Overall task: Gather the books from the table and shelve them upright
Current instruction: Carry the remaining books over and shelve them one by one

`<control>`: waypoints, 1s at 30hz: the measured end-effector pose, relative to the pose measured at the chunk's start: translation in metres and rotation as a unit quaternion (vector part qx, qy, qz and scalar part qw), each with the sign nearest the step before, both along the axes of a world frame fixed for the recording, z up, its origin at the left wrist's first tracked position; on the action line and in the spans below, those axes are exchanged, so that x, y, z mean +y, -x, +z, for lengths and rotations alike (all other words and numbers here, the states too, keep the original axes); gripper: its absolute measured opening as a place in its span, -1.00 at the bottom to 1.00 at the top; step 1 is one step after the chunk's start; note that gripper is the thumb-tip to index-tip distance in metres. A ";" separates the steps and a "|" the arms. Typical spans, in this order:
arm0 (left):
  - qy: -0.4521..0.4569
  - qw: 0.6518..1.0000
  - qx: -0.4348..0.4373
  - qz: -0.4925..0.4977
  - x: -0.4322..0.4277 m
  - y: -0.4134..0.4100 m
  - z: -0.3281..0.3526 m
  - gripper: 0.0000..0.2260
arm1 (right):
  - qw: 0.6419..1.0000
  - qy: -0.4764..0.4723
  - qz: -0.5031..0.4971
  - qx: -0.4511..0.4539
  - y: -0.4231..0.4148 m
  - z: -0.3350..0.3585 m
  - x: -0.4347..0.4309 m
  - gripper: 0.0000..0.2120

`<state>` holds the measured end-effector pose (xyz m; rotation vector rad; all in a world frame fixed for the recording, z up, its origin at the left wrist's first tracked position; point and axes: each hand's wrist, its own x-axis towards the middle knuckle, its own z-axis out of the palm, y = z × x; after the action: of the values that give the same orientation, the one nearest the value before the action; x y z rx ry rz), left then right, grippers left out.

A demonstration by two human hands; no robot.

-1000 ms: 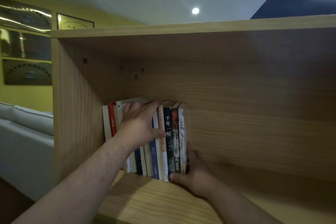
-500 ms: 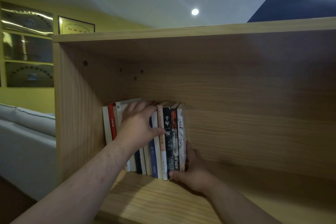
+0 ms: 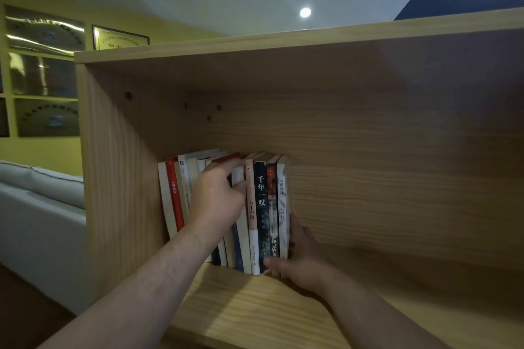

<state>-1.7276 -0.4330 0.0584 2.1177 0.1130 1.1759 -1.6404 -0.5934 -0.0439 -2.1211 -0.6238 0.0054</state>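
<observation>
Upright row of books (image 3: pixel 263 207) at 9 o'clock end of shelf (image 3: pixel 255 309). Grip of left hand (image 3: pixel 218 201) hooked over middle spines; right hand (image 3: pixel 304 262) clamped round the 3 o'clock end book's foot. Risk: no bookend; once released, row likely topples toward 3 o'clock.

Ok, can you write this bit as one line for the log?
books: upright on shelf | left hand: grips book tops | right hand: grips row's right end

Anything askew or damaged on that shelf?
Nothing stands out. The books stand upright in one row at the left end of the shelf, gripped by the left hand and right hand; no damage visible.
</observation>
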 end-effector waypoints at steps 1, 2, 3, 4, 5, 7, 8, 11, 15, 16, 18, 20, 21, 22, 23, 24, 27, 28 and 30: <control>0.040 0.999 -0.006 -0.002 0.002 0.002 0.000 -0.62 | 1.000 0.001 -0.001 0.000 0.000 0.000 0.000 0.17; 0.078 0.997 -0.017 -0.005 0.003 0.006 -0.002 -0.61 | 1.000 0.002 -0.001 0.000 0.000 0.001 -0.001 0.17; 0.107 0.994 -0.030 -0.008 0.004 0.008 -0.004 -0.61 | 1.000 0.002 0.000 0.001 0.000 0.001 -0.001 0.15; 0.126 0.991 -0.045 -0.015 0.004 0.011 -0.008 -0.61 | 1.000 0.000 0.002 0.000 0.001 0.001 -0.001 0.10; 0.144 0.988 -0.056 -0.023 0.003 0.013 -0.013 -0.64 | 1.000 -0.003 0.005 -0.001 0.001 0.001 -0.002 0.02; 0.176 0.982 -0.054 -0.053 0.000 0.014 -0.027 -0.75 | 1.000 -0.015 0.008 -0.011 0.002 0.002 -0.003 -0.14; 0.183 0.980 -0.033 -0.071 -0.003 0.014 -0.034 -0.78 | 1.000 -0.023 0.007 -0.017 0.002 0.002 -0.004 -0.20; 0.161 0.982 0.039 -0.089 -0.008 0.011 -0.055 -0.74 | 0.999 -0.038 -0.006 -0.033 0.003 0.001 -0.004 -0.27; 0.148 0.984 0.037 -0.090 -0.008 0.009 -0.062 -0.77 | 0.997 -0.059 -0.013 -0.039 0.002 0.001 -0.005 -0.33; 0.148 0.984 0.034 -0.089 -0.006 0.009 -0.063 -0.79 | 0.997 -0.061 -0.014 -0.042 0.003 0.001 -0.005 -0.34; 0.146 0.986 0.022 -0.079 -0.002 0.015 -0.064 -0.80 | 0.997 -0.065 -0.015 -0.042 0.004 0.003 -0.006 -0.33; 0.138 0.988 -0.011 -0.068 0.003 0.025 -0.065 -0.80 | 0.997 -0.063 -0.012 -0.044 0.005 0.004 -0.007 -0.29; 0.136 0.988 -0.034 -0.064 0.005 0.031 -0.066 -0.78 | 0.997 -0.059 -0.009 -0.046 0.006 0.004 -0.007 -0.26; 0.139 0.987 -0.054 -0.061 0.009 0.038 -0.068 -0.78 | 0.997 -0.056 -0.007 -0.048 0.007 0.004 -0.007 -0.24; 0.149 0.984 -0.071 -0.059 0.011 0.045 -0.071 -0.79 | 0.997 -0.052 -0.005 -0.049 0.007 0.004 -0.007 -0.23; 0.163 0.981 -0.083 -0.059 0.014 0.052 -0.074 -0.82 | 0.997 -0.049 -0.003 -0.052 0.007 0.005 -0.007 -0.24; 0.221 0.967 -0.115 -0.058 0.024 0.068 -0.083 -0.85 | 0.997 -0.043 -0.003 -0.059 0.009 0.006 -0.006 -0.29; 0.242 0.960 -0.128 -0.057 0.028 0.074 -0.084 -0.83 | 0.997 -0.042 -0.008 -0.059 0.009 0.005 -0.005 -0.33; 0.267 0.950 -0.151 -0.052 0.038 0.086 -0.082 -0.80 | 0.998 -0.038 -0.023 -0.054 0.011 0.005 -0.004 -0.49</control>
<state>-1.8133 -0.3953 -0.0241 1.4418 0.1559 1.2271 -1.6517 -0.5976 -0.0392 -2.0712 -0.6286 -0.1575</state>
